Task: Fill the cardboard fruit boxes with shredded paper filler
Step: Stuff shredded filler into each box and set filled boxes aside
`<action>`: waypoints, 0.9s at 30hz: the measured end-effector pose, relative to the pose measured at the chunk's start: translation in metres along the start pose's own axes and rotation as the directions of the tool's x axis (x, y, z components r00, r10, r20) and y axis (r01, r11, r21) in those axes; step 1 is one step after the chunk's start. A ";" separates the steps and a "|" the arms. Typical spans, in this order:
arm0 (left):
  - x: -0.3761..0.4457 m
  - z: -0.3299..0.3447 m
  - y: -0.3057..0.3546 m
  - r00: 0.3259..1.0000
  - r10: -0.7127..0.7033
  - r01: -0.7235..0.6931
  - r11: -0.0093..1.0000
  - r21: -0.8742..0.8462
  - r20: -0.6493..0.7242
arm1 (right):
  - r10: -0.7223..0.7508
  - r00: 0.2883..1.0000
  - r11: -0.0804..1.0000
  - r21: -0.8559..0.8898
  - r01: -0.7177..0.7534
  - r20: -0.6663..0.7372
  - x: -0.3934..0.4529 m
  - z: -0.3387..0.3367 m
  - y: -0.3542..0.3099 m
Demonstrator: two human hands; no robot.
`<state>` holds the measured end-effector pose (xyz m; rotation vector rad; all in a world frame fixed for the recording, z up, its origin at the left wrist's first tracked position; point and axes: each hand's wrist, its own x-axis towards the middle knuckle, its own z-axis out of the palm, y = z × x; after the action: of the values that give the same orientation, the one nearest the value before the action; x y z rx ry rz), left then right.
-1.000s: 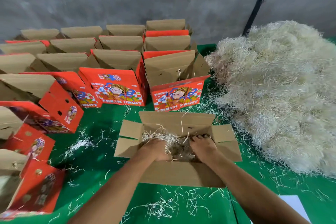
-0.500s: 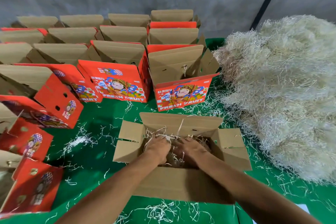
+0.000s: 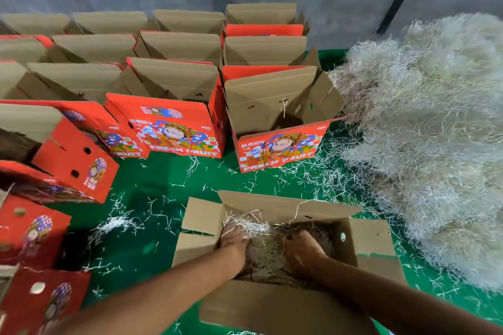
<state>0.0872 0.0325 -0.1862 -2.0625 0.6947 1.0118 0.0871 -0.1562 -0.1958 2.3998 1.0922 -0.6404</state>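
Note:
An open brown cardboard box [image 3: 370,236] stands right in front of me on the green surface, flaps spread out. Shredded paper filler [image 3: 265,255] covers its bottom, and a tuft hangs over the back left corner. Both my hands are down inside the box. My left hand [image 3: 234,239] is against the left wall, its fingers curled into the filler. Further right, my right hand [image 3: 300,249] digs its curled fingers into the filler too. The fingertips of both are buried in strands.
A big heap of shredded paper [image 3: 424,128] fills the right side. Several open red "Fresh Fruit" boxes [image 3: 174,128] stand in rows behind and to the left, the nearest [image 3: 275,149] just beyond my box. Loose strands [image 3: 117,223] litter the green cover. A grey wall closes the back.
My hands were close together in the middle of the box; now they are apart, left at the left wall and right further right. The camera has moved closer.

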 end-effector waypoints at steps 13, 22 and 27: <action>-0.017 -0.012 0.011 0.970 0.018 -0.021 1.000 -0.011 -0.243 | 0.182 0.963 0.983 -0.050 -0.176 0.200 -0.038 -0.004 0.005; -0.014 -0.015 0.031 0.996 -0.056 0.068 0.978 0.197 -0.069 | -0.195 0.914 0.981 -0.063 0.185 -0.356 -0.028 -0.037 -0.017; 0.008 0.015 0.028 0.994 -0.101 0.092 0.980 0.176 0.045 | -0.105 0.984 0.992 -0.084 0.093 -0.147 -0.011 -0.015 -0.025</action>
<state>0.0651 0.0260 -0.2096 -1.8932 0.6267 0.9152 0.0646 -0.1389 -0.1825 2.3711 1.2819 -0.4444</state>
